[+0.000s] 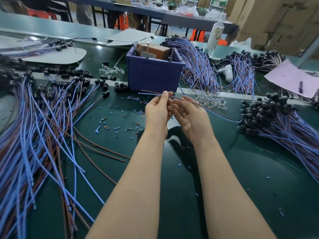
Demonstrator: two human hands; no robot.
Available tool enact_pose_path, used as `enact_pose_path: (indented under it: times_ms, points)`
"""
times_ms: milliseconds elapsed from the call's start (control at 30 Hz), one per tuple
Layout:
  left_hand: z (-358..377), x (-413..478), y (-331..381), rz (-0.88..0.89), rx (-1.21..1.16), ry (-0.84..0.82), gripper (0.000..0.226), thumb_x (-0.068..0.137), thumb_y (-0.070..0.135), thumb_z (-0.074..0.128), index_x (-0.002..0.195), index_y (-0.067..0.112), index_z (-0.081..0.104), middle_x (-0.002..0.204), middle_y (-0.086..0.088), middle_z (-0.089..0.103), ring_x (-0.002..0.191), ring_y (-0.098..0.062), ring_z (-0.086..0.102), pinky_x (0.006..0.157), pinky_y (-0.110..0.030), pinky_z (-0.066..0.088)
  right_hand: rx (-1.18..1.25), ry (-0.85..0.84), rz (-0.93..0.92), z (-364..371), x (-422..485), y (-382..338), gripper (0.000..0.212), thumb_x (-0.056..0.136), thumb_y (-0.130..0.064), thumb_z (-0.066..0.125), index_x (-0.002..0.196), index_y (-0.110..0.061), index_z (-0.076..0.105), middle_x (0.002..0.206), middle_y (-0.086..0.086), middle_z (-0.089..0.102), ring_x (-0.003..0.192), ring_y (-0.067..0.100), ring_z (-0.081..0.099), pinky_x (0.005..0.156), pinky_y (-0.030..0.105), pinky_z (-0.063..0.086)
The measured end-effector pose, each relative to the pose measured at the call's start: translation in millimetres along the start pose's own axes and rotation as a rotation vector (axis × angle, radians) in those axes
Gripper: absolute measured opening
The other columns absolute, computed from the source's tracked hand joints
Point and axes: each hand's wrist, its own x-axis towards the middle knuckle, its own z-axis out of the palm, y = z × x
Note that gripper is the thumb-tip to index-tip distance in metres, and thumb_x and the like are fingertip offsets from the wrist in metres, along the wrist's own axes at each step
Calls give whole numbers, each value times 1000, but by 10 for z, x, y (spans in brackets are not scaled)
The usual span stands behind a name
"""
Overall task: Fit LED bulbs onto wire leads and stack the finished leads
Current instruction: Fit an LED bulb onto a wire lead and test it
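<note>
Pinching a wire lead (151,94), the left hand (158,111) meets the right hand (189,118), its grip unclear; finished leads (269,109) are piled high, yet many loose leads (43,135) seemingly wait.

A dark green tabletop (233,169) fills the foreground, glossy, with bright glints of overhead light near its far side. Beyond it runs a paler green surface (51,23). Farther back stands a long grey table (181,17) on black legs, with orange stools (123,20) beneath and beside it. Brown cardboard boxes (276,19) are stacked high at the right.
</note>
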Motion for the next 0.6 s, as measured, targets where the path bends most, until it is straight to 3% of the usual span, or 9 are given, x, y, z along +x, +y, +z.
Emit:
enact_pose_path:
  times_ms: [167,400,600]
  points:
    - [-10,-1,10,-20,-8,36,23,96,20,53,77,15,64,54,8,48,43,0,38,45,-12,40,-18,-116,-22,5,-58,-2,17,93,3,48,97,-8,60,86,11,70,72,16,67,72,22,56]
    - [-29,28,27,51,-114,94,24,99,19,49,79,13,62,56,7,40,40,-1,34,41,-12,29,-155,78,-177,3,-41,8,16,94,-9,55,81,-7,64,64,0,70,58,6,65,64,16,55]
    - [-91,80,52,155,-101,241,30,99,19,47,74,12,62,55,8,46,38,0,39,45,-12,34,-206,107,-214,4,-56,15,18,94,-9,55,79,-6,64,61,-1,70,56,6,65,60,15,55]
